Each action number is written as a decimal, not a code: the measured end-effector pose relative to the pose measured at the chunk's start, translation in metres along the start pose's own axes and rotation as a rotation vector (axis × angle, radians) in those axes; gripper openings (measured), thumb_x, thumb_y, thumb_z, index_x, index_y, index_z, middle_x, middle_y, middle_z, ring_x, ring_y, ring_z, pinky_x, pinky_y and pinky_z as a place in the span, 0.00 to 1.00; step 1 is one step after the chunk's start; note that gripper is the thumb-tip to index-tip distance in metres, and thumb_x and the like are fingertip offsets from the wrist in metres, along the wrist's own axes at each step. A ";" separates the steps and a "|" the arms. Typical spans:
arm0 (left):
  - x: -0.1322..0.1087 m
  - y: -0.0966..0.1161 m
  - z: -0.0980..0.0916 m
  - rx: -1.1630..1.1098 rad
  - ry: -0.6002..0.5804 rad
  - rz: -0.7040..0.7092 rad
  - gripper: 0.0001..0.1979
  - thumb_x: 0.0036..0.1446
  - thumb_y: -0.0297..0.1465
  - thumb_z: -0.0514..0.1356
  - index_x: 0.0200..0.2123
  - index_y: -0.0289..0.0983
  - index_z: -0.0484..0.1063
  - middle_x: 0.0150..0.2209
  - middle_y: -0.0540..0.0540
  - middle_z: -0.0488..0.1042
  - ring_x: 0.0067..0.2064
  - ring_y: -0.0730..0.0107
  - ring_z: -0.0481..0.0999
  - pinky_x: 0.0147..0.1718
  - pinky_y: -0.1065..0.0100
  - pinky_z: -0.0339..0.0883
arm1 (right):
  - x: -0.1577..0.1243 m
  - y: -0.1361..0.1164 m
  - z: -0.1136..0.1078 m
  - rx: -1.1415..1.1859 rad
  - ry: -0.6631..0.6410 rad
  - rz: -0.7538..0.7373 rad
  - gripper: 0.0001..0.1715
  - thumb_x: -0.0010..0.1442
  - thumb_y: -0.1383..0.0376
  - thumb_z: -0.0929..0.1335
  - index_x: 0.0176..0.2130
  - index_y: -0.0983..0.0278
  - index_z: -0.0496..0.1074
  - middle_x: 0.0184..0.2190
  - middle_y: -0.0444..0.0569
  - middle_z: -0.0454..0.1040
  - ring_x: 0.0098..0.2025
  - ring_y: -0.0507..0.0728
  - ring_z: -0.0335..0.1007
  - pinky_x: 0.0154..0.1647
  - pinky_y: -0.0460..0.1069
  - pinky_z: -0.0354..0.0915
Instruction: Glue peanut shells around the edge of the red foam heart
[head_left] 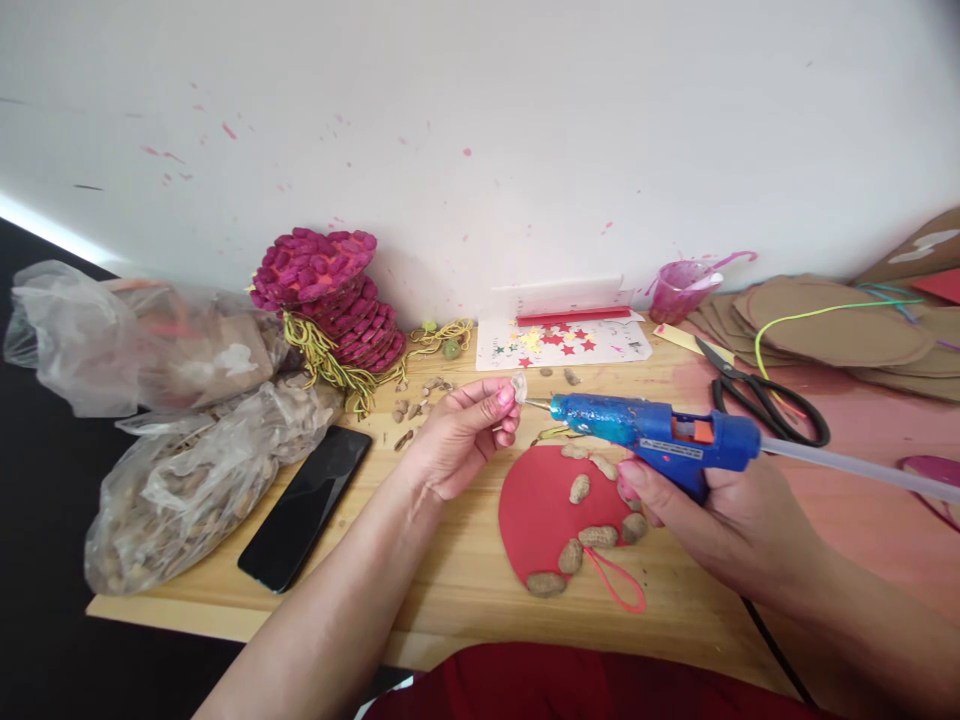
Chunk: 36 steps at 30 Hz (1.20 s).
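Between the thumb and fingers of my left hand is a peanut shell, its pale side turned toward the nozzle. My right hand grips a blue glue gun, whose metal tip meets or nearly meets the shell. A clear glue stick juts from the gun's back. Below both hands lies a red disc with several peanut shells along its right and lower edge and one loose-looking shell further in. A red cord loop sticks out at the disc's lower right.
Left are a phone, a plastic bag of peanuts and stacked magenta peanut-covered discs. Behind stand star cutouts on white card and a pink-stained cup. Scissors and cardboard discs lie right. A black cable runs down.
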<state>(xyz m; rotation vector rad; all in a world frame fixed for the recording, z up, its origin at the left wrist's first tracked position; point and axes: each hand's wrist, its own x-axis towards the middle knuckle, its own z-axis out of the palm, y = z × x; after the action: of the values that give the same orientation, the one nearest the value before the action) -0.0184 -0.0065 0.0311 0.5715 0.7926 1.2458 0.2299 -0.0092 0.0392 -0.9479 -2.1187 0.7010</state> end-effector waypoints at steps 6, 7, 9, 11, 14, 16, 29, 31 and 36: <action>-0.001 -0.001 0.001 0.001 0.007 -0.005 0.14 0.42 0.29 0.77 0.28 0.31 0.77 0.24 0.49 0.73 0.25 0.81 0.70 0.23 0.80 0.65 | 0.002 -0.001 0.001 0.003 0.012 -0.016 0.14 0.65 0.64 0.67 0.26 0.57 0.68 0.21 0.40 0.71 0.22 0.53 0.67 0.25 0.49 0.62; 0.000 -0.001 0.001 0.002 0.006 -0.005 0.14 0.43 0.29 0.77 0.28 0.31 0.77 0.24 0.49 0.73 0.25 0.81 0.69 0.23 0.80 0.65 | 0.002 -0.001 0.001 0.005 0.011 -0.018 0.15 0.65 0.64 0.67 0.26 0.58 0.68 0.21 0.40 0.72 0.22 0.53 0.67 0.26 0.49 0.62; 0.000 -0.001 0.001 0.005 0.002 0.000 0.13 0.43 0.29 0.77 0.28 0.31 0.77 0.24 0.49 0.73 0.24 0.81 0.69 0.23 0.80 0.65 | 0.003 -0.001 0.001 0.004 0.010 -0.011 0.15 0.65 0.64 0.67 0.26 0.58 0.68 0.21 0.41 0.72 0.23 0.53 0.68 0.26 0.50 0.63; 0.000 0.000 0.000 0.018 0.000 0.011 0.14 0.43 0.30 0.77 0.27 0.31 0.77 0.24 0.49 0.73 0.24 0.82 0.69 0.22 0.80 0.65 | 0.002 0.000 0.001 -0.002 0.009 0.011 0.15 0.65 0.63 0.67 0.26 0.58 0.70 0.22 0.42 0.74 0.24 0.54 0.70 0.27 0.50 0.64; 0.000 0.003 0.000 0.089 0.021 0.035 0.14 0.43 0.32 0.77 0.28 0.32 0.78 0.23 0.50 0.73 0.24 0.81 0.70 0.22 0.80 0.66 | 0.001 0.003 0.001 0.010 0.017 0.116 0.18 0.67 0.59 0.67 0.25 0.59 0.69 0.23 0.44 0.75 0.25 0.54 0.71 0.27 0.50 0.66; -0.002 0.004 0.001 0.186 0.052 0.060 0.15 0.43 0.34 0.77 0.29 0.33 0.79 0.24 0.50 0.74 0.24 0.80 0.71 0.21 0.79 0.67 | 0.002 0.004 0.002 0.089 0.019 0.247 0.21 0.68 0.55 0.66 0.25 0.60 0.68 0.21 0.44 0.73 0.23 0.53 0.70 0.25 0.49 0.65; -0.014 -0.018 0.008 1.651 -0.056 0.539 0.08 0.61 0.23 0.60 0.37 0.37 0.79 0.35 0.45 0.78 0.37 0.66 0.76 0.38 0.66 0.68 | 0.010 0.002 0.016 0.746 -0.002 0.697 0.23 0.61 0.46 0.71 0.32 0.62 0.66 0.22 0.41 0.70 0.21 0.51 0.70 0.18 0.46 0.70; -0.016 -0.019 0.008 1.730 -0.076 0.545 0.07 0.63 0.24 0.59 0.38 0.36 0.78 0.36 0.44 0.78 0.37 0.66 0.76 0.37 0.66 0.67 | 0.009 0.002 0.017 0.759 -0.015 0.714 0.23 0.61 0.47 0.72 0.31 0.62 0.67 0.23 0.42 0.71 0.22 0.51 0.72 0.19 0.45 0.70; -0.018 -0.024 0.007 1.822 -0.100 0.546 0.07 0.67 0.26 0.57 0.40 0.36 0.76 0.38 0.45 0.76 0.37 0.67 0.76 0.39 0.66 0.67 | 0.009 0.005 0.020 0.755 -0.021 0.742 0.23 0.61 0.47 0.72 0.32 0.63 0.68 0.24 0.43 0.73 0.24 0.53 0.75 0.18 0.45 0.70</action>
<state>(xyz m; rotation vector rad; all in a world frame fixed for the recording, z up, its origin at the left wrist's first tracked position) -0.0008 -0.0296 0.0214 2.3871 1.6424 0.5951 0.2121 -0.0030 0.0270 -1.2460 -1.2614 1.7158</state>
